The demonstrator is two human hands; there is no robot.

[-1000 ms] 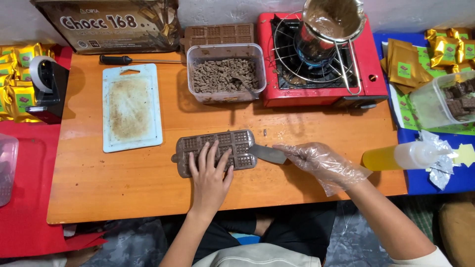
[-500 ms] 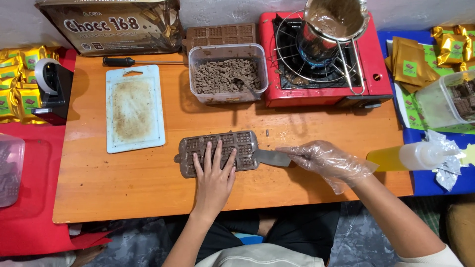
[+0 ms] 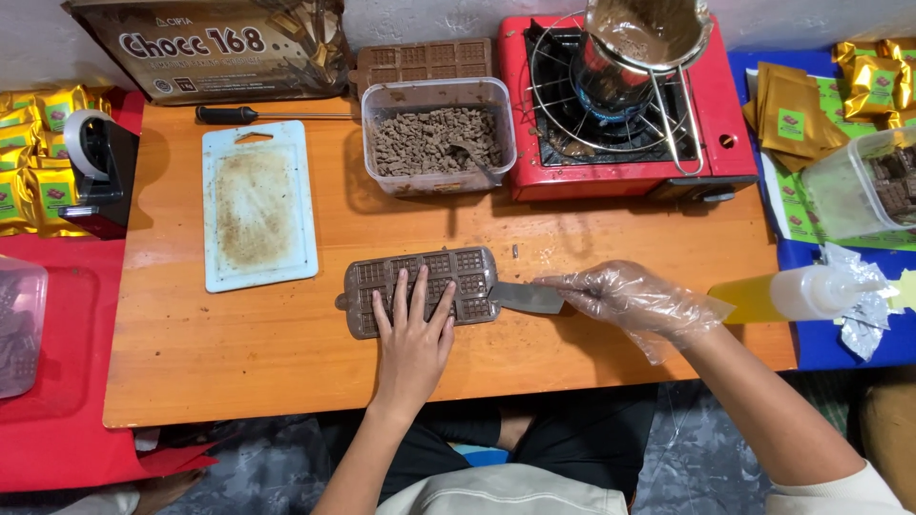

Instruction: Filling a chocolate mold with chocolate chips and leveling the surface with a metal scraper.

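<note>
Chocolate mould (image 3: 434, 277), brown, grid of cells, lies flat near the front middle of the orange tabletop (image 3: 239, 353). Left hand (image 3: 412, 329) bare, palm down, fingers spread across the mould's front half, pressing on it, grip open and not wrapped around anything. Right hand (image 3: 634, 300) in a clear plastic glove, grip closed on the handle end of a flat metal scraper (image 3: 527, 297), whose blade points left and touches the mould's right edge. Behind the mould, a clear plastic tub (image 3: 439, 133) of chopped brown chocolate bits with a spoon sunk in it; just behind that tub, a second brown mould (image 3: 425, 62). To the left, a white cutting board (image 3: 256, 205), smeared brown in the middle, with a black-handled tool (image 3: 272, 115) lying just beyond it. Right rear, a red portable gas stove (image 3: 615, 114) carrying a metal pot (image 3: 649, 33) of melted chocolate (wire stand under it). Far right, a yellow squeeze bottle (image 3: 792, 294) on its side over the blue mat (image 3: 840, 334), gold wrappers (image 3: 792, 110) further back. Far left, a black tape dispenser (image 3: 100, 162) on the red cloth (image 3: 48, 381).
</note>
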